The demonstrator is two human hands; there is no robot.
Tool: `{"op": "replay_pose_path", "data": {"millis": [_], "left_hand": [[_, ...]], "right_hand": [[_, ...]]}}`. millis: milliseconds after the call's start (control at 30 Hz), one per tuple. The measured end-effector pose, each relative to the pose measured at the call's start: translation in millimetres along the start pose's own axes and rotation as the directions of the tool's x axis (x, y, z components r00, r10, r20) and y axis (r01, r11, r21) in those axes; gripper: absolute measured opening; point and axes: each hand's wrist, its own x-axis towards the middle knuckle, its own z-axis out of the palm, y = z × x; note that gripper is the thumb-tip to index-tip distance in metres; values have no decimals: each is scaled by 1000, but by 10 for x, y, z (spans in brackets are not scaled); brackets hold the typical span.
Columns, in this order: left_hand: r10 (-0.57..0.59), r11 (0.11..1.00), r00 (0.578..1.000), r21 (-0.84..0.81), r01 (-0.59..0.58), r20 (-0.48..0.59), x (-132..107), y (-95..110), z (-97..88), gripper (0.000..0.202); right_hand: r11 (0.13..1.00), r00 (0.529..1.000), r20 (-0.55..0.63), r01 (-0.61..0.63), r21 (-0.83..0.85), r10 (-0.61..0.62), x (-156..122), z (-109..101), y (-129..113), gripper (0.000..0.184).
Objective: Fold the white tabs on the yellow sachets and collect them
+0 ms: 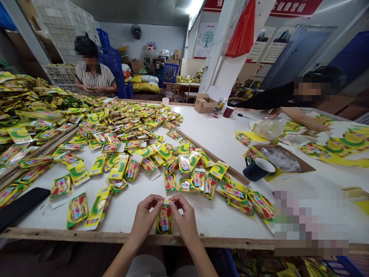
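Observation:
A small yellow-and-green printed carton (165, 222) stands at the front edge of the white table, its colourful lettering facing me. My left hand (150, 211) pinches the carton's top from the left, thumb and forefinger together. From the right, my right hand (181, 211) pinches the same top edge. The fingers cover most of the carton's upper end, so I cannot tell whether its flap is closed. Just beyond my hands lie loose cartons of the same print (197, 180), some with white flaps sticking out. Two more cartons (77, 210) lie to the left of my left hand.
A large heap of cartons (25, 100) fills the left side. Wooden strips (213, 156) divide the table. A dark mug (258, 169) lies on the right by an open box (284, 158). A black phone (25, 207) lies front left. Co-workers are at the far left and right.

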Motion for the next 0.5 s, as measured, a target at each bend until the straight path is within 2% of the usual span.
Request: {"op": "replay_pose_path", "data": {"millis": [100,200,267,333,400,433,500], "left_hand": [[23,1000,998,-7,-23,58,-55,-40,-56,18],[40,999,997,1,-40,72,-92,-39,-71,17],[67,998,995,12,-68,75,-102,4,-35,15],[114,993,988,31,-118,107,-98,75,33,14],[161,981,975,85,-176,154,-61,146,111,16],[174,972,971,132,-197,167,-23,170,146,17],[196,932,966,273,-237,169,98,181,196,20]], "right_hand": [[999,999,45,-8,48,6,-51,-7,64,16],[994,997,82,-12,107,4,-90,22,121,15],[992,998,66,2,122,-10,-108,30,112,14],[996,999,12,48,80,-50,-147,-53,52,14],[994,991,-88,102,-36,-104,-241,-321,-35,16],[987,982,-142,105,-124,-122,-313,-541,-74,17],[942,957,-255,45,-333,-136,-506,-1137,-113,21]]}}
